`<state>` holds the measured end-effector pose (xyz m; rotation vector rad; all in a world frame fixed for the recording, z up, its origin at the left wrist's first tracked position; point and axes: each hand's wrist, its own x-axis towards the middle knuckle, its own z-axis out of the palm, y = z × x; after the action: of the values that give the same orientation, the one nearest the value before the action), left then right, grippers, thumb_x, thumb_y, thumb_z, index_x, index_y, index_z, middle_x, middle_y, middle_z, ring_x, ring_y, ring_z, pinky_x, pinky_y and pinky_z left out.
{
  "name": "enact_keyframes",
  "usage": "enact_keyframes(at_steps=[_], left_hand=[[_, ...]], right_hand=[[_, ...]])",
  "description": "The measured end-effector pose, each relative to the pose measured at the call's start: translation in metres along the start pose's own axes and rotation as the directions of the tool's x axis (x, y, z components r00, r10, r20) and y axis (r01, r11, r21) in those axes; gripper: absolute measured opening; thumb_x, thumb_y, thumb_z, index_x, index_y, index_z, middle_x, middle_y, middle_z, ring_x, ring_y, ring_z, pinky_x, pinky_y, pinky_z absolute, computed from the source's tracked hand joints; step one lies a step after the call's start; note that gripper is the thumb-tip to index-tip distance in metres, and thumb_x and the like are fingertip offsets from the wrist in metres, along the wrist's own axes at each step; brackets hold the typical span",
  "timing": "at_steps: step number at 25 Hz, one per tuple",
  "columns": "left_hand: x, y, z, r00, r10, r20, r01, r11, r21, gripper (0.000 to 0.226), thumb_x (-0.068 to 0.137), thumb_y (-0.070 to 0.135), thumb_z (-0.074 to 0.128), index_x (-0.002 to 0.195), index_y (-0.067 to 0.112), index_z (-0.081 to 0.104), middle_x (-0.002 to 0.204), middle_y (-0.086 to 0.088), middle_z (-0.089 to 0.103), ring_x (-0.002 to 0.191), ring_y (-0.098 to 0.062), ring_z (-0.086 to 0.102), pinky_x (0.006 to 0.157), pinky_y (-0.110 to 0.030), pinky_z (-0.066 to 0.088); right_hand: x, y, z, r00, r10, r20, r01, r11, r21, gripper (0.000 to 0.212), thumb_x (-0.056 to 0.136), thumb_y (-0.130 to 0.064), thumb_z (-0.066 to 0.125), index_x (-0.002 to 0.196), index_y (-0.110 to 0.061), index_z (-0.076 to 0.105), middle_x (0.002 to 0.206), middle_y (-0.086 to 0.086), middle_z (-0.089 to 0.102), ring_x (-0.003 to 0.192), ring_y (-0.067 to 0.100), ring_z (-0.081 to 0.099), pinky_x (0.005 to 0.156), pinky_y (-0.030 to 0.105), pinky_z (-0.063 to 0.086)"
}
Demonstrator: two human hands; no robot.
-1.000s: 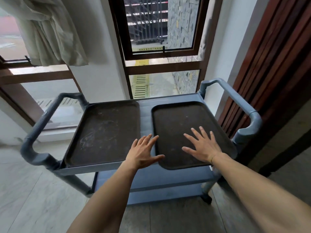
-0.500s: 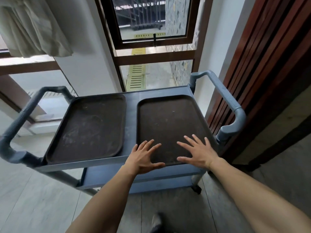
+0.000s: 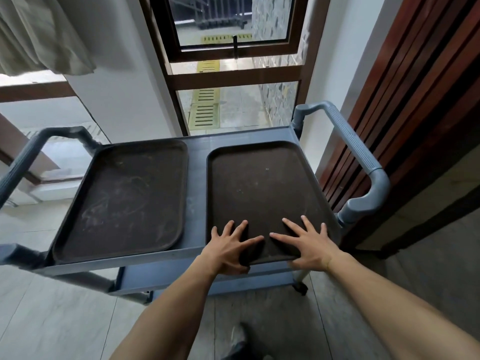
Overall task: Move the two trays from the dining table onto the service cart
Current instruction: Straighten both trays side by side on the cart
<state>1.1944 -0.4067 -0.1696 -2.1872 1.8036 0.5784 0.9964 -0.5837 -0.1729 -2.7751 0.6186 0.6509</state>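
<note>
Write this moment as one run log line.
left tray: on cart | right tray: on cart | left hand, right hand: on right tray's near edge

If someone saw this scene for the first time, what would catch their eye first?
Two dark trays lie side by side on the grey service cart. The left hand and right hand rest spread on the near edge of the right tray; the left tray lies untouched.

My left hand [image 3: 228,249] has slid right onto the right tray's [image 3: 262,193] near edge, beside my right hand [image 3: 309,246], thumbs now nearly touching.
</note>
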Motion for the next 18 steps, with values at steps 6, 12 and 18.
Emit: enact_keyframes(at_steps=[6,12,18], left_hand=[[0.026,-0.028,-0.014,0.998,0.021,-0.051,-0.021,1.000,0.011,0.085,0.084,0.061,0.053,0.144,0.062,-0.007,0.166,-0.005,-0.008,0.148,-0.045,-0.005,0.108,-0.075,0.010],[0.062,-0.054,-0.029,1.000,0.019,-0.016,-0.019,1.000,-0.001,0.084,0.085,0.061,0.054,0.145,0.061,-0.005,0.165,-0.006,-0.010,0.147,-0.046,-0.008,0.107,-0.076,0.007],[0.089,-0.062,-0.026,1.000,0.015,-0.023,-0.016,1.000,-0.023,0.085,0.086,0.056,0.057,0.144,0.062,-0.005,0.165,-0.004,-0.014,0.147,-0.045,-0.013,0.107,-0.075,0.002]], right_hand=[[0.032,0.008,-0.028,1.000,-0.005,0.013,0.004,0.999,0.045,0.076,0.076,-0.082,0.045,0.129,-0.079,-0.009,0.163,-0.015,-0.016,0.147,0.040,-0.018,0.104,0.079,-0.002],[0.068,0.016,-0.050,0.999,0.024,0.031,-0.026,0.999,0.047,0.075,0.077,-0.082,0.044,0.130,-0.078,-0.010,0.163,-0.017,-0.017,0.147,0.039,-0.018,0.105,0.078,0.000],[0.086,0.023,-0.048,0.995,0.099,0.032,-0.101,0.994,0.049,0.073,0.084,-0.075,0.044,0.135,-0.074,-0.008,0.163,-0.015,-0.016,0.148,0.036,-0.016,0.106,0.078,0.008]])
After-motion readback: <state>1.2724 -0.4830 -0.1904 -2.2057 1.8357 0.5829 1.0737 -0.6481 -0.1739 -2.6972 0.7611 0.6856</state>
